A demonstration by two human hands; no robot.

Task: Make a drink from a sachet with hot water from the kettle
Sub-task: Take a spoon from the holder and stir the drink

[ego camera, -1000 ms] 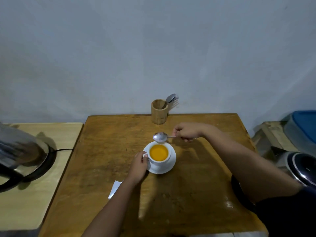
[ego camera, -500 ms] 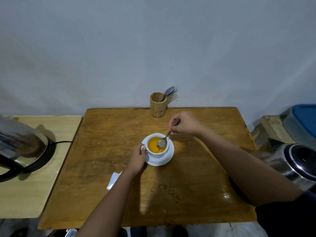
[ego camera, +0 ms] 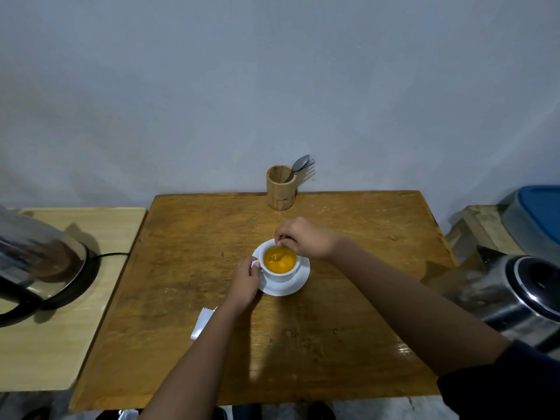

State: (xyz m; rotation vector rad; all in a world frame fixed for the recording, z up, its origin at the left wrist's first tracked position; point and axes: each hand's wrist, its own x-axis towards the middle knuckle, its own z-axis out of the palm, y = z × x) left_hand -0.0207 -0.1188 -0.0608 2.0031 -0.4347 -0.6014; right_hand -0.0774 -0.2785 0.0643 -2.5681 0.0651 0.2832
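Head-camera view, looking down on a brown wooden worktop (ego camera: pixel 348 328) set against a pale wall: we see a white cup (ego camera: pixel 280 272) filled with orange drink (ego camera: pixel 278 260), standing on a white saucer (ego camera: pixel 295 284) near the middle of the worktop. Our left hand (ego camera: pixel 245 281) is closed on the cup's handle at its left side. Our right hand (ego camera: pixel 304 239) hovers over the far rim of the cup, fingers pinched together on the stem of a spoon (ego camera: pixel 280 256), whose bowl is down in the drink; the stem is mostly hidden by the fingers. A white sachet (ego camera: pixel 202 322) lies flat on the worktop just left of our left forearm, partly covered by it.

At the back edge of the worktop stands a wooden holder (ego camera: pixel 280 189) with a spoon and a fork (ego camera: pixel 303 163) leaning out to the right. On a lighter wooden side table (ego camera: pixel 45 353) to the left, a steel kettle (ego camera: pixel 33 262) sits on its black base, a black cord running off toward the worktop. A second steel kettle (ego camera: pixel 509 292) with a black lid stands at the right edge of the worktop, close to our right forearm. Behind it is a container with a blue lid (ego camera: pixel 539 210).
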